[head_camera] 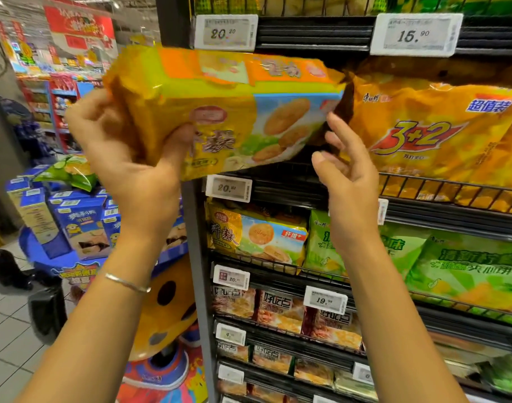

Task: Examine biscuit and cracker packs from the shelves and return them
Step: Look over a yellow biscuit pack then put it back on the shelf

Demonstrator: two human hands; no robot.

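A supermarket aisle of black wire shelves (307,181) is filling the view. The left hand (126,146) is gripping the left end of the yellow biscuit pack (234,106). The right hand (345,164) is hovering loose-fingered just beside its right end. The pack is lying crosswise, right end nearest the shelf gap beside the orange 3+2 bag (423,132).

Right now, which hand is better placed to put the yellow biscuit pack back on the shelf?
Probably left: the left hand grips the yellow biscuit pack; the right hand is open beside it.
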